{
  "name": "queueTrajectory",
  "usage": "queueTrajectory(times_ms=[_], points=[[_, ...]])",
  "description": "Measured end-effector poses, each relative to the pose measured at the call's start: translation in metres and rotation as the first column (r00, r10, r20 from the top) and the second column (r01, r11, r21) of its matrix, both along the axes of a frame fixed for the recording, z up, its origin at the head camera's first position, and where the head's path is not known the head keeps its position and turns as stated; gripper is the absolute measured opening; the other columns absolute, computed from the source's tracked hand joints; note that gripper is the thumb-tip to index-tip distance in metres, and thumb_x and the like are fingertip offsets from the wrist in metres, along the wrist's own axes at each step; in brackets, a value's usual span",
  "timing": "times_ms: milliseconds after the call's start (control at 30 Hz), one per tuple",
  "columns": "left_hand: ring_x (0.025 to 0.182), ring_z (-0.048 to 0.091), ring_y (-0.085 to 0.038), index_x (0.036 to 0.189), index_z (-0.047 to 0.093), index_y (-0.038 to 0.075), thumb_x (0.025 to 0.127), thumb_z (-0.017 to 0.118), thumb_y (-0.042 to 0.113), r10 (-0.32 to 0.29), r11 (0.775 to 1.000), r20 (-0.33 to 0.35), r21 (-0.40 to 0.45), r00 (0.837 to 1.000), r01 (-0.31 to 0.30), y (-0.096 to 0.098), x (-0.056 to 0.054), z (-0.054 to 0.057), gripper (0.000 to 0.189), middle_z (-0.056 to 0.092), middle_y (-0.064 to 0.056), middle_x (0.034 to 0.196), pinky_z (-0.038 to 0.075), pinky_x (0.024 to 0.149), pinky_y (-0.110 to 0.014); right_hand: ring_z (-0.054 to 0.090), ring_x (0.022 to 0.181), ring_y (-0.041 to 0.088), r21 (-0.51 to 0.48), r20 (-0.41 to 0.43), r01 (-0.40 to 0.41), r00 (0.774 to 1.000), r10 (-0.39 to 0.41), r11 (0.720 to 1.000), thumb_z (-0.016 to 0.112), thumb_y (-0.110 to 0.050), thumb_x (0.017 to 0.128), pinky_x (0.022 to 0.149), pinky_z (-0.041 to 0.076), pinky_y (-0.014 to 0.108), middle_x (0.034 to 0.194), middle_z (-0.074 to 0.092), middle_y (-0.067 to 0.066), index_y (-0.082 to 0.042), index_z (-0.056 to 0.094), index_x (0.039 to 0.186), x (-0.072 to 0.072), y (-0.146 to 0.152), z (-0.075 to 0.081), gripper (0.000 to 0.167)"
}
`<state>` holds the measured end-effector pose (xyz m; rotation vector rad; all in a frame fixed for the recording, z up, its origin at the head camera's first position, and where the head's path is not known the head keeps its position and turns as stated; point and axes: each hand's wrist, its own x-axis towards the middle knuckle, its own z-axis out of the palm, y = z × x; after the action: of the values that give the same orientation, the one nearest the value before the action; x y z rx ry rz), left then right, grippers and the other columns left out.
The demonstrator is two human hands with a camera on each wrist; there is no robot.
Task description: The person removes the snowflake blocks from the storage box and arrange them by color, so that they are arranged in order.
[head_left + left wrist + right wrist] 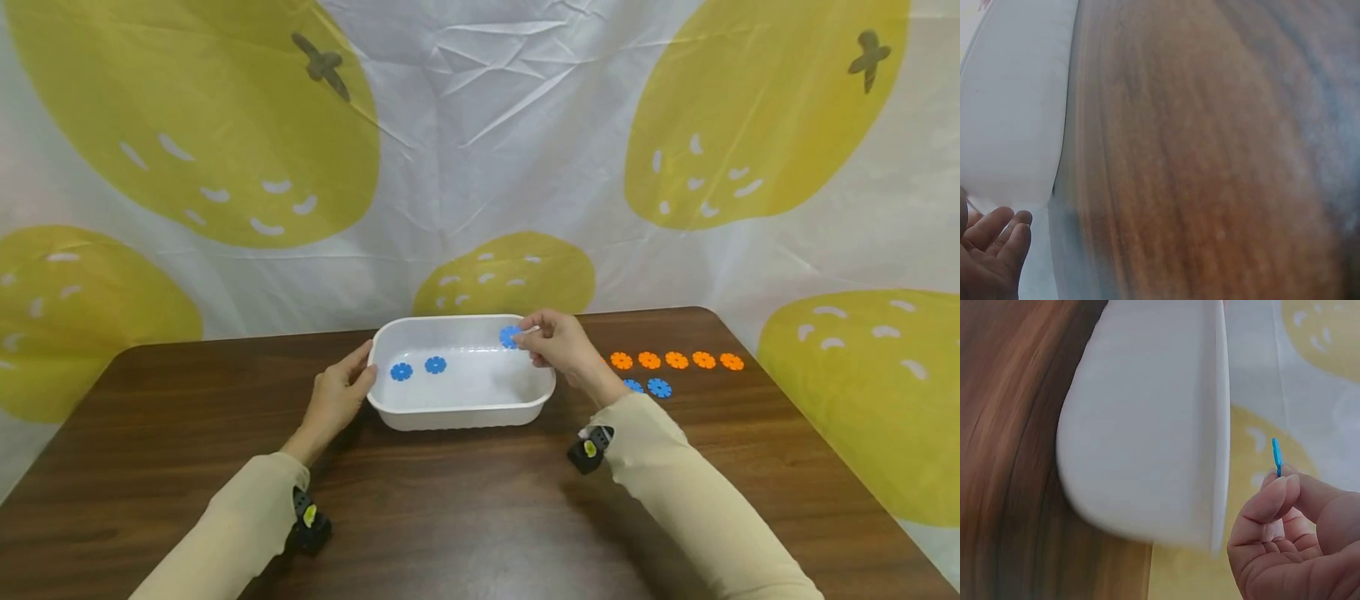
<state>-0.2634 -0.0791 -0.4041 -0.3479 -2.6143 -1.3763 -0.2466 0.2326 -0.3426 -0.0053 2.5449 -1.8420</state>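
Note:
My right hand (pixel 558 342) pinches a blue notched plastic disc (pixel 510 337) between thumb and fingertips, over the right end of a white plastic tub (pixel 461 419). In the right wrist view the pinched disc (pixel 1277 456) stands edge-on above the thumb and forefinger, level with the tub's rim (pixel 1222 425). Two more blue discs, a left one (pixel 401 372) and another (pixel 435 365), lie inside the tub toward its left. My left hand (pixel 335 402) rests at the tub's left end, thumb at the rim. Its fingers (pixel 1015 250) lie loosely extended beside the outer wall in the left wrist view.
Right of the tub, several orange notched discs (pixel 677 361) lie in a row on the brown wooden table (pixel 450 517). In front of them are two blue discs, one (pixel 660 387) in full view and one partly behind the right wrist. A patterned cloth (pixel 502 167) hangs behind.

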Motion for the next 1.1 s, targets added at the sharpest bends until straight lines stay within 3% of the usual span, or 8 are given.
queueTrajectory(times_ms=[400,667,800,1100], points=[[0.114,0.058,-0.031,0.140,0.045,0.005,0.094,0.053,0.016,-0.010,1.000,0.017,-0.010,1.000,0.010,-0.001,0.000,0.000,0.047,0.061,-0.021,0.122,0.046,0.097,-0.044,0.052,0.058,0.004,0.069,0.048,0.155,0.986,-0.159,0.985,0.059,-0.014,0.092,0.059,0.052,0.021,0.074,0.060,-0.006,0.005,0.048,0.115,0.028,0.105,-0.013,0.031],[0.113,0.058,-0.031,0.139,0.046,0.005,0.094,0.052,0.017,-0.005,1.000,-0.002,-0.011,1.000,0.005,0.000,0.001,0.000,0.047,0.062,-0.021,0.120,0.046,0.097,-0.044,0.057,0.059,0.004,0.163,0.037,0.284,0.955,-0.294,0.945,0.058,-0.014,0.093,0.060,0.053,0.023,0.072,0.059,-0.007,0.006,0.048,0.112,0.052,0.167,-0.028,0.030],[0.114,0.058,-0.030,0.139,0.045,0.005,0.094,0.052,0.017,-0.006,1.000,0.008,-0.012,1.000,0.006,-0.001,0.001,0.001,0.047,0.061,-0.021,0.121,0.046,0.097,-0.044,0.055,0.056,0.003,0.206,0.036,0.324,0.941,-0.338,0.923,0.059,-0.009,0.091,0.056,0.053,0.020,0.069,0.056,-0.007,0.009,0.048,0.107,0.060,0.188,-0.037,0.027],[0.114,0.058,-0.031,0.140,0.044,0.004,0.095,0.052,0.015,-0.014,1.000,0.011,-0.009,1.000,0.014,0.000,0.001,0.002,0.047,0.060,-0.022,0.122,0.046,0.096,-0.044,0.055,0.059,0.003,0.249,0.143,0.298,0.930,-0.339,0.921,0.058,-0.006,0.090,0.057,0.054,0.019,0.072,0.056,-0.006,0.012,0.049,0.108,0.068,0.205,-0.047,0.027]])
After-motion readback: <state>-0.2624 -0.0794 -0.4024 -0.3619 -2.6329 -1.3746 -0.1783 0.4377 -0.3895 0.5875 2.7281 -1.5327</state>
